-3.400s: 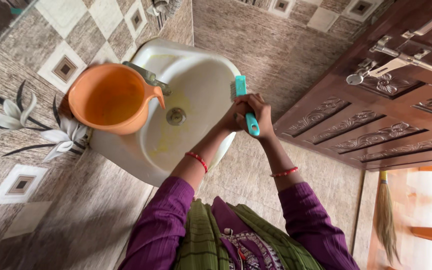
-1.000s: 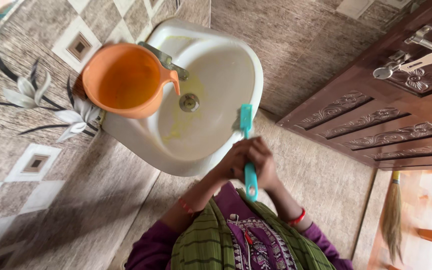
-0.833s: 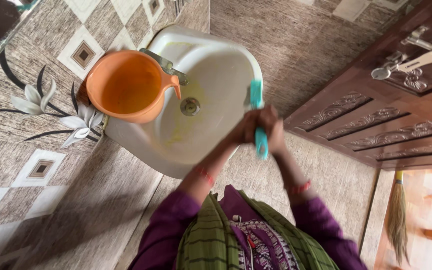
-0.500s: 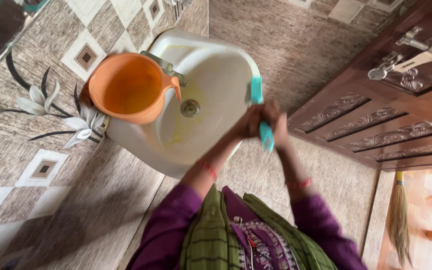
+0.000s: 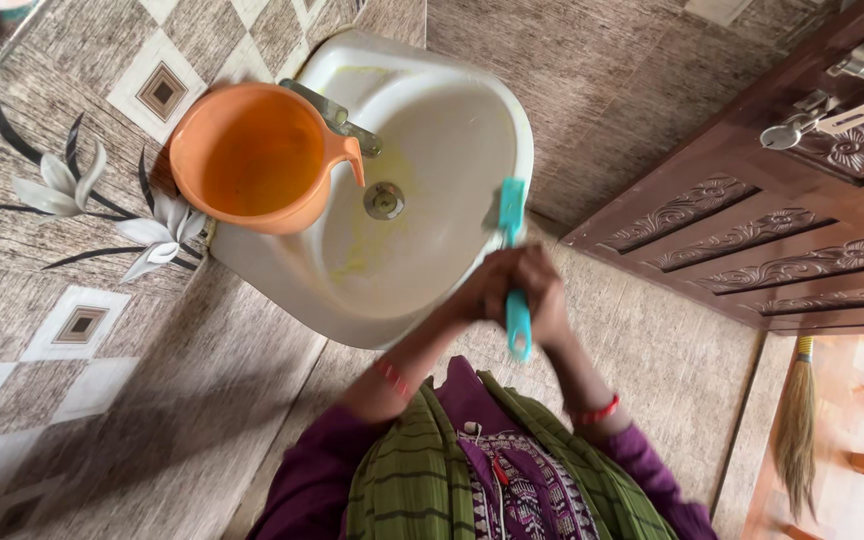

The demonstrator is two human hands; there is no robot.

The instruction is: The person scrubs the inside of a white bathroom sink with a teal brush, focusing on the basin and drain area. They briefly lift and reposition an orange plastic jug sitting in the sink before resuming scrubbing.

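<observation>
Teal brush: clamped by left hand and right hand together, bristles pressed at white basin rim, 3 o'clock of orange jug.

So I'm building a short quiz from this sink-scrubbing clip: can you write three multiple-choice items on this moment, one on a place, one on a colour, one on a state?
1. Where does the orange jug sit?
A. on the rim of the white sink beside the tap
B. on the floor
C. hung on the wooden door

2. What colour is the brush?
A. red
B. teal
C. black

3. How is the brush held?
A. lying loose in the basin
B. in one hand only
C. gripped by the left hand and right hand together

Answers:
1 A, the jug rests on the sink's edge by the wall, next to the tap.
2 B, its handle and head show teal against the white basin.
3 C, both hands close round the handle, the bristle end against the sink's inner wall.
</observation>
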